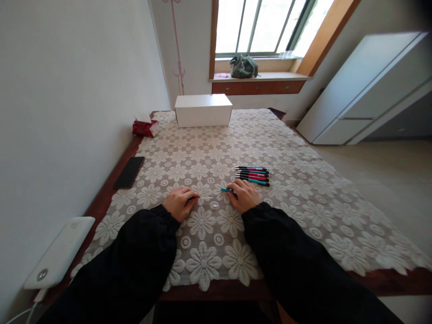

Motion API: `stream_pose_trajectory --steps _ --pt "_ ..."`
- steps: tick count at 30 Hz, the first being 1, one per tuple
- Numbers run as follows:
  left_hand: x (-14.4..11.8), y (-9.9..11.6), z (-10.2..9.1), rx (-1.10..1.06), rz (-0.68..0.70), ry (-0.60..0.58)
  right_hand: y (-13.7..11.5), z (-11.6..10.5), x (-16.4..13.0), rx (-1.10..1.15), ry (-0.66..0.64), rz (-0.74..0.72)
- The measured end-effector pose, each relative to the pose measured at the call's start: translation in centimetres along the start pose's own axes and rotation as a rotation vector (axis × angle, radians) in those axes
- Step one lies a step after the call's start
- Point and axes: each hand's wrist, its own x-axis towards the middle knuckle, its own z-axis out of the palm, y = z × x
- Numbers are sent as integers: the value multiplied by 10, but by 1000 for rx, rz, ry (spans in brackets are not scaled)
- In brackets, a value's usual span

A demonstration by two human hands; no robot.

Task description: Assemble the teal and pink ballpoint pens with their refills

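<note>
My left hand point(180, 201) rests on the lace tablecloth point(297, 189) and pinches a thin white pen refill point(205, 198) that points right. My right hand point(245, 194) lies a short way to the right, fingers closed on a teal pen barrel point(227, 190) whose tip points left toward the refill. The two parts are apart, with a small gap between them. Just beyond my right hand lies a row of several pens point(253, 175), teal, red and black, side by side. Both arms wear black sleeves.
A black phone point(129, 172) lies at the table's left edge. A white box point(203, 110) and a red tissue pack point(145, 127) stand at the far end. A white device point(60, 252) sits near left. White cabinets point(364, 90) stand to the right.
</note>
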Motion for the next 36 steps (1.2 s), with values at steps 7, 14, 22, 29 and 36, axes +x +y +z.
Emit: stream_pose_trajectory --steps 7,14,22,29,36 --pt "0 0 0 2 14 -2 -4 4 -1 90 -76 -69" --pt "0 1 -1 -34 62 -24 -12 -2 -1 178 23 -179" --pt "-1 -4 7 -68 134 -20 -21 -2 -2 257 35 -302" --pt "-2 -3 7 -60 139 5 -23 -4 -2 264 24 -325" --pt "-1 1 2 -28 69 29 -18 -1 -2 204 9 -267"
